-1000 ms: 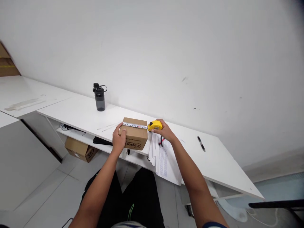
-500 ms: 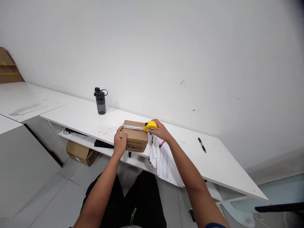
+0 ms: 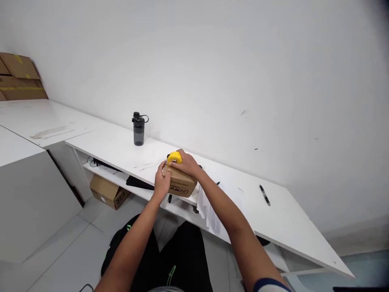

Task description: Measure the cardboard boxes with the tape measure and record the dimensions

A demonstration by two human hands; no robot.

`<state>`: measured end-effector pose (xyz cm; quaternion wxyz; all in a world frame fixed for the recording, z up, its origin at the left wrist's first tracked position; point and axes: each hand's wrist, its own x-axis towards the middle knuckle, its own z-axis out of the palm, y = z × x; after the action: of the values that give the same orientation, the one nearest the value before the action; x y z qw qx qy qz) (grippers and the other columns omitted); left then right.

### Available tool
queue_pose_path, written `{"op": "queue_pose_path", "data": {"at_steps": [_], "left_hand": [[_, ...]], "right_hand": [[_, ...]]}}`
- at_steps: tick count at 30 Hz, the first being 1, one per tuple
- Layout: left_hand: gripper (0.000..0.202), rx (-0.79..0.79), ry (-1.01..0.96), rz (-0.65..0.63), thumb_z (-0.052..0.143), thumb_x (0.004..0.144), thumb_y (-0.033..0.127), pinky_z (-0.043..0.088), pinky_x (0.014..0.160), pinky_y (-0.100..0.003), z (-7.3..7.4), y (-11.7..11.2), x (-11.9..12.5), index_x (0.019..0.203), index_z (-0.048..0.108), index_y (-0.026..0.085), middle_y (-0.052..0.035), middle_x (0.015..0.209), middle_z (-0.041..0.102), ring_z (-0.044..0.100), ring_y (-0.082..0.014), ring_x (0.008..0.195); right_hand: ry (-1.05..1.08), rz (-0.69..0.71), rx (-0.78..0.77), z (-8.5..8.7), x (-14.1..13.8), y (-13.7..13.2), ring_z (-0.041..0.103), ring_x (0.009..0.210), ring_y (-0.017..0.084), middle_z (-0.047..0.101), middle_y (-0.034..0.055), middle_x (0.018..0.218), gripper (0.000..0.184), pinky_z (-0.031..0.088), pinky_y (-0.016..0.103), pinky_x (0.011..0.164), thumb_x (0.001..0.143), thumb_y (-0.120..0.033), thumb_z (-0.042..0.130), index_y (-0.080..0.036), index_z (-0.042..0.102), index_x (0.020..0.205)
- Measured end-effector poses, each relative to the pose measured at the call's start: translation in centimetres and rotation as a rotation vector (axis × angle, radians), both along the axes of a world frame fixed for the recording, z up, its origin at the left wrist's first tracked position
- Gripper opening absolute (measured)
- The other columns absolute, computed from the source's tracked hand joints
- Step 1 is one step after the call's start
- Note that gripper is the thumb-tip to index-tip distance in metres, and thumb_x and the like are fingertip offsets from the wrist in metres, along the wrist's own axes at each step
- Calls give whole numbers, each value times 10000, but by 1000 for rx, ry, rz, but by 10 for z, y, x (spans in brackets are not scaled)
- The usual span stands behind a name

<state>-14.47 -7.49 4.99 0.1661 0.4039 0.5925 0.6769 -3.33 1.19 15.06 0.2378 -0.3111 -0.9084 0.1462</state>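
Observation:
A small brown cardboard box with dark print on its front rests near the front edge of the white table. My left hand grips the box at its left end, thumb on top, fingertips at the upper left corner. A yellow tape measure sits over the box's top, close to my left fingertips. My right hand is closed around the tape measure's case from the right. Hardly any of the blade shows between the case and my left fingers.
A dark water bottle stands near the wall. Papers hang over the table's front edge, and a black pen lies farther right. An open cardboard box is below the shelf; more boxes are stacked at far left.
The tape measure in my right hand has moved left across the box top to my left fingers. The blade that lay stretched along the box has drawn in. My view has shifted slightly left.

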Motion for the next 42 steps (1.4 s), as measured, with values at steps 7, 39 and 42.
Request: {"op": "queue_pose_path", "data": {"at_steps": [7, 39, 42], "left_hand": [[785, -97, -132, -53, 552, 879, 396, 408, 1081, -434, 7, -4, 8, 1557, 179, 264, -100, 1495, 469, 508, -275, 1314], [191, -51, -145, 162, 553, 807, 356, 484, 868, -323, 5, 47, -10, 901, 607, 199, -27, 933, 663, 605, -175, 886], [227, -41, 24, 188, 505, 846, 314, 472, 936, -332, 10, 41, -10, 1012, 621, 213, -46, 1052, 651, 602, -189, 990]], "right_hand": [[175, 10, -85, -14, -21, 4, 629, 864, 212, 677, 19, 981, 501, 459, 321, 746, 755, -582, 657, -248, 522, 1103], [60, -213, 178, -22, 27, -20, 602, 860, 236, 570, 88, 1115, 401, 469, 319, 690, 906, -402, 521, -268, 555, 1282], [50, -213, 184, -25, 53, -31, 600, 892, 238, 572, 91, 1106, 415, 467, 310, 683, 903, -409, 536, -255, 553, 1289]]}}
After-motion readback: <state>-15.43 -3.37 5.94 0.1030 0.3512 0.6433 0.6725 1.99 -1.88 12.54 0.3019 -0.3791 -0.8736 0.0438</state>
